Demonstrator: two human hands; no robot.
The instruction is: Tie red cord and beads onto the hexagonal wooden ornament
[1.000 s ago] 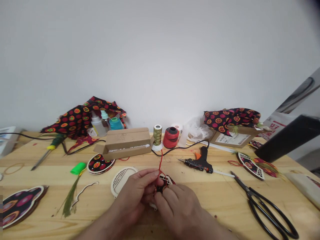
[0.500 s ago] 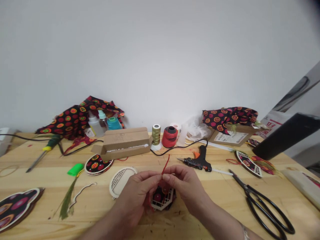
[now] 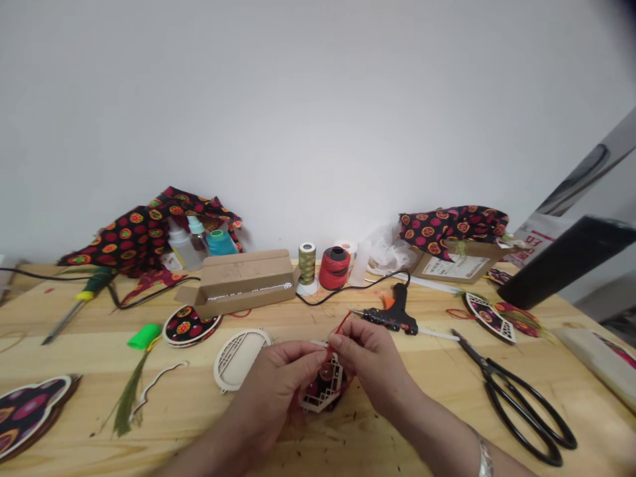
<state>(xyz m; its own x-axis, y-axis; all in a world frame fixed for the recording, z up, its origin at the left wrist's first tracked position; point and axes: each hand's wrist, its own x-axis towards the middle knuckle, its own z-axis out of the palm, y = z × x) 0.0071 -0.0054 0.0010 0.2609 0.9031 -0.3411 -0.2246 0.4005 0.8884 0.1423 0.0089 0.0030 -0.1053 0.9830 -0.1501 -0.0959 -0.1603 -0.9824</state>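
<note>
My left hand (image 3: 278,381) is closed, thumb against forefinger, at the top of a small wooden lattice ornament (image 3: 320,400) backed with dark patterned fabric. Red cord (image 3: 342,322) rises from between the fingers of my right hand (image 3: 370,354), which pinches it just above the ornament. Part of the ornament and the lower cord are hidden by my left fingers, so I cannot tell exactly what the left pinch holds. Left of my hands lies a round pale wooden frame (image 3: 242,361) with a lattice segment.
Black scissors (image 3: 517,404) lie at right, and a glue gun (image 3: 395,311) sits behind my right hand. An open cardboard box (image 3: 246,281), an olive thread spool (image 3: 307,264) and a red spool (image 3: 334,267) stand along the back. A screwdriver (image 3: 79,305) and green tassel (image 3: 132,394) lie left.
My right hand has shifted slightly up and away from my left, and the red cord now slants to the right. The view has tilted a little.
</note>
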